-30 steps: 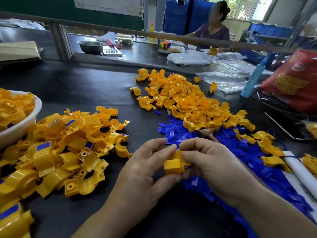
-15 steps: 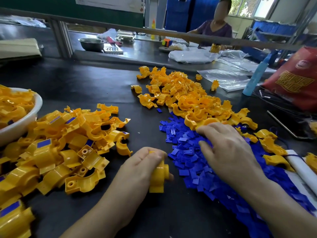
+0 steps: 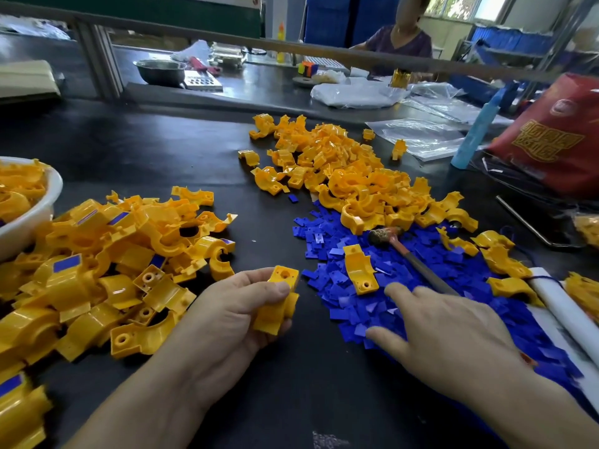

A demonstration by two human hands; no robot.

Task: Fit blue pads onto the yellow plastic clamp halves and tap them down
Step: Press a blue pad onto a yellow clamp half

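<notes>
My left hand grips a yellow clamp half above the black table, its screw hole facing up. My right hand lies palm down on the heap of blue pads, fingers spread and straight, touching the pads. Another yellow clamp half lies on the pads just beyond my fingertips. A small hammer with a dark handle rests on the pads further back. A pile of bare yellow halves sits behind the pads.
Finished halves with blue pads are heaped at the left, beside a white bowl holding more. A red bag and a blue bottle stand at the right. A person sits across the bench.
My hands have come apart. The left keeps the clamp half and has tilted it; the right went onto the blue pads and slid back toward me, uncovering the hammer and a loose half.
</notes>
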